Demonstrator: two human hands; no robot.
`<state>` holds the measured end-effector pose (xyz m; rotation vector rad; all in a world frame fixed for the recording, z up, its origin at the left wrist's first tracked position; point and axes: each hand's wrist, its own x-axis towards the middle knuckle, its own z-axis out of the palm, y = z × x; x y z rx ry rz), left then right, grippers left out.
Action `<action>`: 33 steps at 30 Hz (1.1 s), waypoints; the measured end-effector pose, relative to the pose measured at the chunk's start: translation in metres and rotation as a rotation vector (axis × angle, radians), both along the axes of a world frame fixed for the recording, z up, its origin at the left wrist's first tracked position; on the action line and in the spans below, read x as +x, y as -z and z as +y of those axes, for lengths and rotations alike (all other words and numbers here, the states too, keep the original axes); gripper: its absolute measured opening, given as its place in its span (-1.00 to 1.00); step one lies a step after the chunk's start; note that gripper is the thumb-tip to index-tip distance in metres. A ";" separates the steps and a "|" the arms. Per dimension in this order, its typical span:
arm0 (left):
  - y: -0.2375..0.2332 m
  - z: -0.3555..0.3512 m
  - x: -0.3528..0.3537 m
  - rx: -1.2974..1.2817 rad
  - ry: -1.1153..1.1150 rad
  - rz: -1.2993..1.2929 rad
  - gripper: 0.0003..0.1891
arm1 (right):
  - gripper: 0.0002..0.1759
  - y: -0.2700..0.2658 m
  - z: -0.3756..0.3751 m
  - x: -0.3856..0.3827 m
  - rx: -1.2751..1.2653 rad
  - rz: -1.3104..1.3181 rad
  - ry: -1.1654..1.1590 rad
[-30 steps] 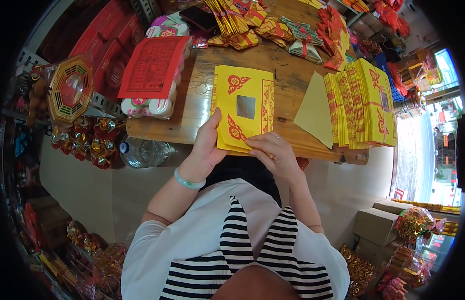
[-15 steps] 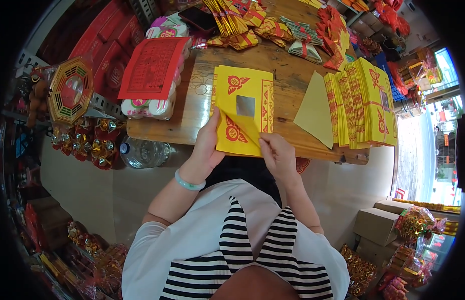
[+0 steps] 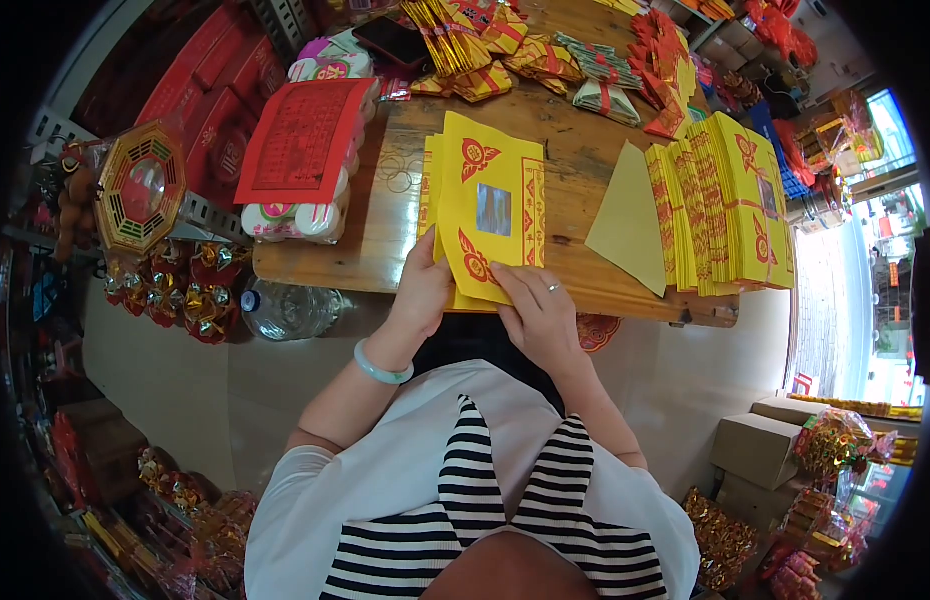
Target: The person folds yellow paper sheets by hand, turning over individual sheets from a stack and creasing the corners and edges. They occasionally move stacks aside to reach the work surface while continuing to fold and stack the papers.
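A yellow paper sheet (image 3: 510, 160) with red leaf prints and a silver square is lifted at a slant above more yellow sheets (image 3: 425, 200) at the table's front edge. My left hand (image 3: 423, 288), with a pale green bangle at its wrist, grips the papers along their lower left edge. Across the lower right corner of the top sheet lie the fingers of my right hand (image 3: 538, 312), which wears a ring. Its thumb is partly out of sight at the paper's lower edge, so the corner appears held between them.
To the right, a bundled stack of yellow papers (image 3: 720, 210) stands beside a plain yellow sheet (image 3: 628, 220). Wrapped white rolls (image 3: 315, 218) under a red printed sheet (image 3: 303, 140) sit left. Gold and red packets (image 3: 475, 80) and a phone (image 3: 390, 40) lie at the back.
The top sheet's folded lower part has been flattened out, and the sheet now tilts up off the others. My right hand has turned, laying its fingers over the corner.
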<state>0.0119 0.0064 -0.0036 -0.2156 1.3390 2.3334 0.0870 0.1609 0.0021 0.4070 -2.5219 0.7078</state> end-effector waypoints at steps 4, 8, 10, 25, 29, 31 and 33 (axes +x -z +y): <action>0.002 -0.002 -0.001 -0.018 0.019 0.027 -0.71 | -0.45 0.007 0.004 -0.004 0.115 0.015 0.025; 0.006 -0.007 -0.002 0.003 0.020 0.030 -0.72 | -0.44 0.007 0.004 0.000 0.150 -0.016 0.046; 0.007 -0.011 -0.004 0.029 0.015 0.025 -0.72 | -0.44 0.006 0.005 0.002 0.144 -0.051 0.060; -0.027 -0.089 -0.009 0.114 -0.292 0.227 -0.68 | -0.58 -0.001 0.026 0.000 0.300 -0.149 -0.004; -0.052 -0.090 0.005 0.116 -0.298 0.263 -0.69 | -0.61 -0.030 0.015 -0.006 -0.253 -0.270 -0.093; -0.055 -0.086 0.010 0.120 -0.290 0.275 -0.69 | -0.62 -0.035 0.009 -0.011 -0.439 -0.301 -0.117; -0.050 -0.080 0.016 0.100 -0.232 0.252 -0.69 | -0.65 -0.037 -0.003 -0.022 -0.719 -0.533 -0.088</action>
